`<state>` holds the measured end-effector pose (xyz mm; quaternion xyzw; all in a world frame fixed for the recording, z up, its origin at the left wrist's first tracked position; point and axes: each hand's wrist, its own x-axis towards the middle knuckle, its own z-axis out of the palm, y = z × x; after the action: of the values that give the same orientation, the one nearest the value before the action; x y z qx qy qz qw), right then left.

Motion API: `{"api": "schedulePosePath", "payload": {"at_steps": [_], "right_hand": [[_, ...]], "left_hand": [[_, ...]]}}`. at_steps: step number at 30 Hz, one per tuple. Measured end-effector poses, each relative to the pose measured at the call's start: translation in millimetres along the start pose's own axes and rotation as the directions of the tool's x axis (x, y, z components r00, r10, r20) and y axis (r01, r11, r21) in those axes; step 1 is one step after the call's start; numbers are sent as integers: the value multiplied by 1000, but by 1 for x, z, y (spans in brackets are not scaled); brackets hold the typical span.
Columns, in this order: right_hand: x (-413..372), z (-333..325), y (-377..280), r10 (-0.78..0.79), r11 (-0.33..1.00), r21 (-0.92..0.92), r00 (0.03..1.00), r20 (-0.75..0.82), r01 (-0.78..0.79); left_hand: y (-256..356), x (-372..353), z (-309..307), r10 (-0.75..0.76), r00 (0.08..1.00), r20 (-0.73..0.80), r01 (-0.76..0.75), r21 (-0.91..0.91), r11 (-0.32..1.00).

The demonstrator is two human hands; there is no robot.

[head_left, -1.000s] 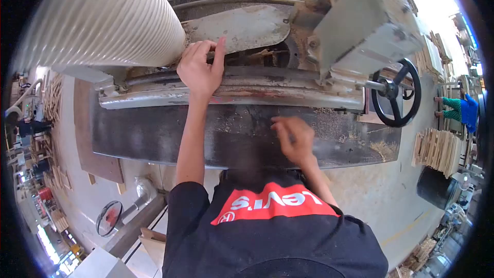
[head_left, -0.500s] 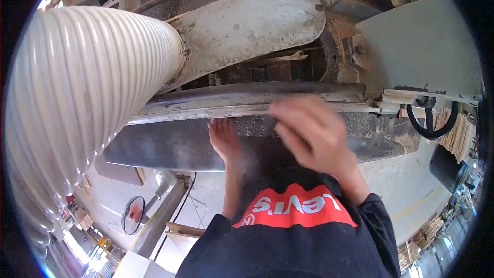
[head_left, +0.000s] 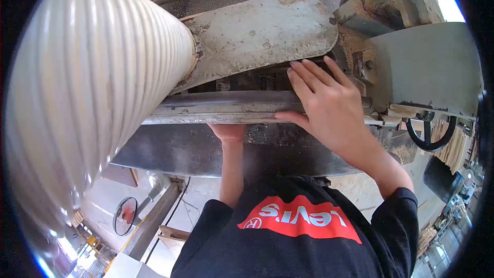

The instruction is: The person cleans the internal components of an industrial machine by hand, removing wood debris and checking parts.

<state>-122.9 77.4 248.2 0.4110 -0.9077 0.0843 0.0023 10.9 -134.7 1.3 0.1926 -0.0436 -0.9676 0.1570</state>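
Note:
My right hand (head_left: 332, 105) reaches over the long dark roller-like bar (head_left: 231, 98) at the front of a machine. Its fingers are stretched and apart, the tips at the machine's opening just below the grey metal cover plate (head_left: 262, 28). The right thumb lies against the bar's pale, worn front edge (head_left: 206, 118). My left hand (head_left: 228, 132) goes in under that edge, above the dark metal table (head_left: 170, 146). Only its wrist and back show; the fingers are hidden beneath the edge. Inside the opening, dark ribbed parts (head_left: 267, 82) are partly visible.
A wide white ribbed hose (head_left: 113, 62) fills the left side and joins the cover. At right are a grey housing (head_left: 432, 67), a black handwheel (head_left: 431, 146) and stacked wood strips (head_left: 453, 146). A fan (head_left: 126, 216) stands below left.
My right hand has moved up and right, from a blur in front of the bar to over it at the opening. My left hand has slid further under the edge, hiding its fingers.

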Motion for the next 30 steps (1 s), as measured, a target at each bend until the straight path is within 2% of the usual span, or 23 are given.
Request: {"api": "schedulePosePath", "payload": {"at_steps": [5, 7, 9, 11, 13, 15, 19, 22, 24, 26, 28, 30], "right_hand": [[4, 5, -3, 70, 997, 2, 996, 59, -71], [5, 6, -4, 80, 997, 12, 995, 66, -81], [6, 5, -2, 81, 996, 15, 994, 68, -82], [6, 6, 0, 79, 996, 24, 993, 83, -81], [5, 6, 0, 89, 996, 25, 992, 85, -91], [6, 6, 2, 103, 994, 31, 992, 76, -106], [3, 9, 1, 141, 987, 69, 989, 55, -144], [1, 10, 2, 146, 985, 82, 988, 58, -150], [2, 13, 2, 156, 981, 102, 984, 84, -164], [6, 19, 3, 165, 976, 120, 978, 127, -180], [12, 16, 2, 157, 978, 101, 964, 215, -182], [14, 13, 4, 147, 981, 88, 953, 264, -176]], "left_hand": [[1, -2, -18, 41, 991, 129, -42, 6, 999], [-4, -4, -19, 181, 945, 273, -227, 146, 963], [-5, 1, -20, 208, 926, 315, -262, 141, 955], [-4, 0, -18, 135, 964, 229, -141, 12, 990], [-10, -1, -13, 272, 902, 336, -342, 169, 925], [-14, 2, -7, 302, 865, 401, -409, 215, 887], [-7, 1, 7, 246, 928, 280, -294, 144, 945], [-11, 0, 3, 247, 934, 259, -289, 142, 947], [-4, 1, -5, 201, 952, 230, -228, 101, 968], [4, 5, -3, 101, 985, 142, -98, -27, 995], [-1, -1, 6, 238, 959, 152, -257, 115, 960], [-5, -1, 4, 226, 963, 149, -246, 130, 961]]}}
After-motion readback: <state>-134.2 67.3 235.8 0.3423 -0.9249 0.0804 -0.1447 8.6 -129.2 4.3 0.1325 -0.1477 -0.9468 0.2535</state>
